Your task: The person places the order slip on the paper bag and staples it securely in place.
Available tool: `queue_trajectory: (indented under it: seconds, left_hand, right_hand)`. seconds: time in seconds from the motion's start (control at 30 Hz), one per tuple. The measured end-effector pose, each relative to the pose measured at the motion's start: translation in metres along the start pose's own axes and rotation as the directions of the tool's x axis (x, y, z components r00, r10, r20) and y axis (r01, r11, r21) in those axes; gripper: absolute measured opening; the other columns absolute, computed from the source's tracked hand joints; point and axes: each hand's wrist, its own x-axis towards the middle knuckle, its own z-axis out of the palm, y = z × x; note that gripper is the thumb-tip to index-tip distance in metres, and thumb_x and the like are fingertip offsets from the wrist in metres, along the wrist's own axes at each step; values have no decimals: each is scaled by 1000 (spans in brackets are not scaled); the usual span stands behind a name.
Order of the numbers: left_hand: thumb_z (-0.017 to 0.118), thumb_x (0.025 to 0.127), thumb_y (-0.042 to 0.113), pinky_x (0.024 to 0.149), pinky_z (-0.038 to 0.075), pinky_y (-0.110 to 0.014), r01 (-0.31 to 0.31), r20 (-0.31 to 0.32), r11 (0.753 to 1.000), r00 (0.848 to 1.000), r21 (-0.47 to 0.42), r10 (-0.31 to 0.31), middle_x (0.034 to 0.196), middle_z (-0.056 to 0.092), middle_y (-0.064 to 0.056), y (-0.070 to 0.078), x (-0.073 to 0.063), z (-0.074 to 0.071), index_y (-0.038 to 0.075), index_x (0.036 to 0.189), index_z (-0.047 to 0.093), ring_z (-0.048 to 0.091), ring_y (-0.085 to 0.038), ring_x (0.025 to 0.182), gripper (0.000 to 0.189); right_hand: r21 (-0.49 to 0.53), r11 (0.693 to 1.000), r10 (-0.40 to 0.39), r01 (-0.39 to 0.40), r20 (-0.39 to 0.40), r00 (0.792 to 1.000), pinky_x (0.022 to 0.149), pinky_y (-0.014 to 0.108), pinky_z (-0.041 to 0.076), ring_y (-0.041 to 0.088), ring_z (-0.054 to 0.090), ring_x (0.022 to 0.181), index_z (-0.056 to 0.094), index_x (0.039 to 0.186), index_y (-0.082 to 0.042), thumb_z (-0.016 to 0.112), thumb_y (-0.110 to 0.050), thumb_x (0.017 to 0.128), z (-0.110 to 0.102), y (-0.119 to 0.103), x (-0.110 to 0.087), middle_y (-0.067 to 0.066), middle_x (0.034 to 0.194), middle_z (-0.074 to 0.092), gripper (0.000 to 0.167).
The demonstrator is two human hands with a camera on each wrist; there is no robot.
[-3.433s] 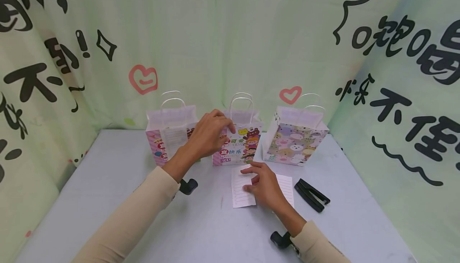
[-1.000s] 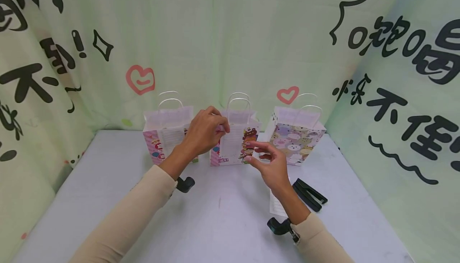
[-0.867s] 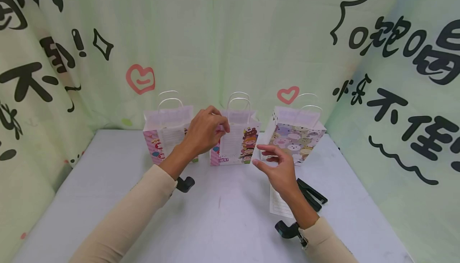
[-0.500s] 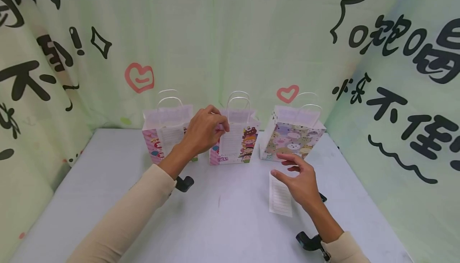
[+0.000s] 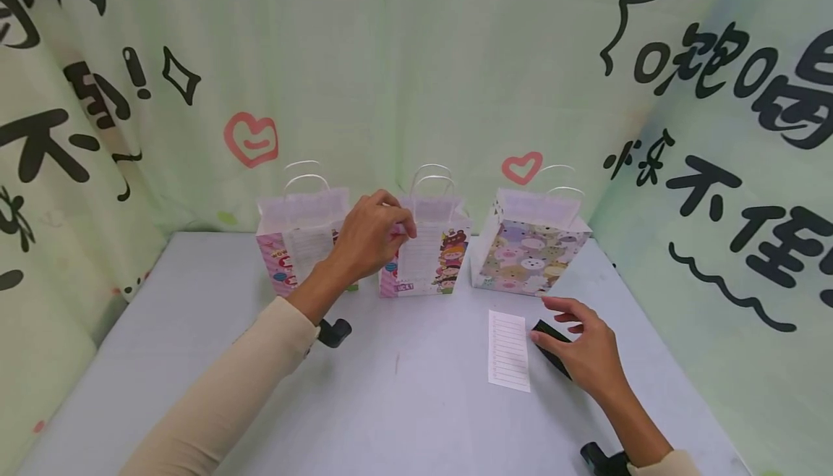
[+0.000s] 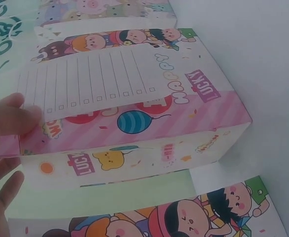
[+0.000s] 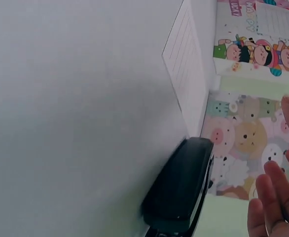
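Left wrist view: your left hand (image 5: 372,236) pinches the lined paper (image 6: 92,81) to the middle bag (image 5: 454,262), near its top. Hold it flat and straight. Your right hand (image 5: 591,349) has loose, empty fingers by the black stapler (image 7: 176,185); grab that round its middle.

Small curtained booth, lettered drapes (image 5: 442,71), white table (image 5: 390,411)

Lined slip (image 6: 95,81) against bag (image 6: 179,118) (stapler (image 7: 178,187) apart)
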Motion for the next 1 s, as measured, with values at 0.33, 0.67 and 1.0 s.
queue_trajectory:
  seconds: [0.33,0.67,1.0]
  left_hand:
    - [80,94,13,104,51,-43,7,13,1000,1000,-6,-7,95,81,-2,0,0,0,16,89,83,62,-22,114,7]
    - [78,95,12,108,50,-45,20,21,1000,1000,-19,-19,95,80,-2,1,-1,0,16,89,83,62,-22,115,9]
    - [78,94,12,109,50,-45,27,23,1000,999,-16,-27,96,80,-3,2,-1,0,16,89,83,62,-23,116,9]
  right_hand:
    - [-82,995,68,-59,111,992,94,47,49,34,60,120,64,142,-14,95,-26,80,-7,25,-4,18,138,68,70]
    - [-154,985,109,-78,206,972,96,60,50,42,58,122,61,144,-9,95,-23,79,0,36,-2,24,138,66,75]
    - [-199,979,87,-44,215,973,91,55,52,39,60,115,60,145,-9,95,-19,79,2,36,-5,22,130,70,74]
